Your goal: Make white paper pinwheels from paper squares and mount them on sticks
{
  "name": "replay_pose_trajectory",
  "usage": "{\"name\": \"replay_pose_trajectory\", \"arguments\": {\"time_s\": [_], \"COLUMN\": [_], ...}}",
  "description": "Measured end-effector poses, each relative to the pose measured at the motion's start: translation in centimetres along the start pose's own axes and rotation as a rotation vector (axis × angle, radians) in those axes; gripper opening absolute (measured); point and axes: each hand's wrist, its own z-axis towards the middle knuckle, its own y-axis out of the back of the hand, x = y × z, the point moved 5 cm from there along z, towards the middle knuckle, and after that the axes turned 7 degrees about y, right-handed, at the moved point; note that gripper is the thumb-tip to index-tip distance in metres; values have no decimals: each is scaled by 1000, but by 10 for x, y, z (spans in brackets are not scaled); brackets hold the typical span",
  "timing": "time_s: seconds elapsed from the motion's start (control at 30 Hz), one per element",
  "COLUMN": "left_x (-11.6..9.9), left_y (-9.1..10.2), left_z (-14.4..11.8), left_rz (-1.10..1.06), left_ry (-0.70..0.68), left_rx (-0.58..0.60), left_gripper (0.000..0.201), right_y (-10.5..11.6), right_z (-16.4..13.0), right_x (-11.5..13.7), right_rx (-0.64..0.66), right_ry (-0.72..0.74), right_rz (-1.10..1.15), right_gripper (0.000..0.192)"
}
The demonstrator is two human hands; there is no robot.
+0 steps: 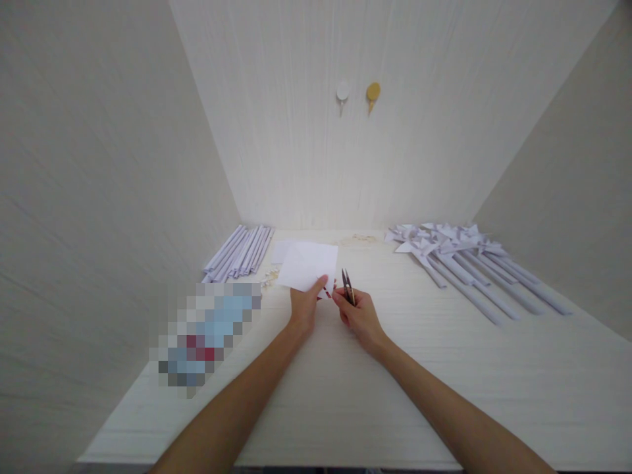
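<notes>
My left hand [305,304] is closed on a square white sheet of paper [309,263], with the thumb on top near its lower right corner. Small dark red marks show at that corner, too small to make out. Beside it my right hand [359,316] is closed round a pair of thread snips [348,286], whose dark blades point up and away from me. The right thumb and fingertips meet at the corner of the paper; whether they pinch it I cannot tell. Another white sheet [283,251] lies flat behind the held one, partly covered by it.
Rolled paper sticks [241,253] lie stacked at the back left. Paper pinwheels on sticks [457,253] are piled at the back right. Small pale bits [269,276] and others [363,238] lie on the table [395,408]. A pixelated object [212,339] is at left. Two hooks [372,92] are on the wall.
</notes>
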Motion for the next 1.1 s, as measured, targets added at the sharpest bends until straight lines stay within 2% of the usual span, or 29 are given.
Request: {"name": "replay_pose_trajectory", "arguments": {"time_s": [0.23, 0.53, 1.1], "left_x": [-3, 0, 1], "left_y": [1, 6, -3], "left_z": [0, 7, -2], "left_rz": [32, 101, 41], "left_ry": [-27, -85, -121], "left_rx": [-40, -77, 42], "left_gripper": [33, 46, 50], "right_y": [-1, 2, 3], "right_z": [-1, 3, 1], "right_x": [2, -2, 3], "right_rx": [13, 0, -32], "right_ry": [-17, 59, 77], "right_rz": [49, -77, -94], "right_gripper": [23, 20, 30]}}
